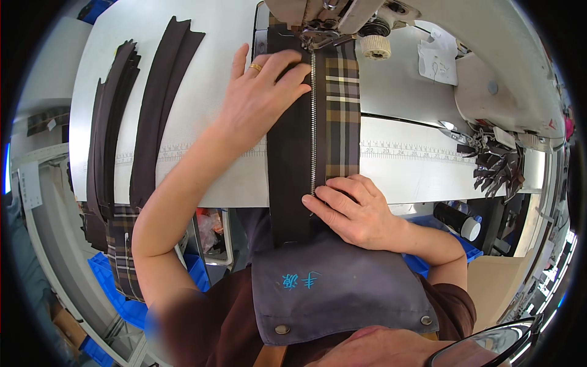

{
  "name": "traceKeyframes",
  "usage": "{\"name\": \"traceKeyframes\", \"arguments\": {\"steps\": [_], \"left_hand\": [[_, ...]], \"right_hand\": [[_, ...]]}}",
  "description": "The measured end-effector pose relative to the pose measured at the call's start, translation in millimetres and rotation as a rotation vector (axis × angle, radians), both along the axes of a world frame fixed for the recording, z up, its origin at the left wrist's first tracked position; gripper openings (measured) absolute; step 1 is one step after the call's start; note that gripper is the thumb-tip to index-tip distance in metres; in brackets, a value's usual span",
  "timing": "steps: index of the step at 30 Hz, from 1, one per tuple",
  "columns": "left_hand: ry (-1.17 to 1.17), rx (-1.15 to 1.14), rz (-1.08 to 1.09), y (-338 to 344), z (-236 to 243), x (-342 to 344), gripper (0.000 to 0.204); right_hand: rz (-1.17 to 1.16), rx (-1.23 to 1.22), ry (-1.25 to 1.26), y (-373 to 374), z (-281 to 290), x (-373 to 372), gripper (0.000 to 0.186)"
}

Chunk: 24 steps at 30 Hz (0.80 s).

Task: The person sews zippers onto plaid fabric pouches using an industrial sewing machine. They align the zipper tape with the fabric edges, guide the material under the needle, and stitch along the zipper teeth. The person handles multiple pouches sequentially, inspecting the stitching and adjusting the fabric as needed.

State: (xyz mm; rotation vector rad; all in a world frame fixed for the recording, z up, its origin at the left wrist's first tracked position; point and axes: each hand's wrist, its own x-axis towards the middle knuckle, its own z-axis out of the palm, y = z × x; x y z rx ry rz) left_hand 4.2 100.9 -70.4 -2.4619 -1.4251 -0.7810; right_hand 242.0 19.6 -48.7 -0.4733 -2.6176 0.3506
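Observation:
A dark fabric strip [290, 159] runs from under the presser foot [316, 40] of a sewing machine toward my lap. Along its right side lies a metal-toothed zipper [313, 116], with brown plaid fabric [342, 122] to the right of it. My left hand [263, 92] rests on the dark strip just left of the presser foot, fingers apart, a ring on one of them; some fingertips are blurred. Near the table's front edge, my right hand [351, 211] pinches the zipper's lower part between thumb and fingers, the other fingers bent over the plaid fabric.
Dark fabric strips [160, 110] and a stack of more [113, 134] lie on the left of the white table [214, 183]. A measuring scale crosses it. The machine arm [501, 79] stands at right, near bundled dark scraps [498, 168]. Blue bins [116, 287] sit below.

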Motion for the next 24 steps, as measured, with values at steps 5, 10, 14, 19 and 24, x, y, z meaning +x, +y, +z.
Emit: {"name": "traceKeyframes", "arguments": {"steps": [5,10,14,19,24], "left_hand": [[-0.039,-0.119,-0.02,-7.5,9.1,-12.3,0.03],[-0.061,-0.191,-0.037,-3.1,17.1,-17.5,0.034],[-0.068,-0.2,-0.055,6.0,16.6,-20.0,0.034],[-0.035,-0.175,-0.023,6.4,15.6,-18.1,0.033],[-0.002,-0.182,0.06,-10.8,11.4,-2.0,0.039]], "right_hand": [[0.005,-0.023,0.011,0.8,0.0,0.9,0.04],[0.005,-0.02,0.006,6.8,-0.6,-0.3,0.039],[-0.017,-0.049,0.004,10.6,0.7,-2.6,0.039],[-0.008,-0.024,0.015,20.1,3.0,-5.5,0.04],[-0.024,-0.077,-0.065,28.0,7.7,-5.5,0.046]]}}
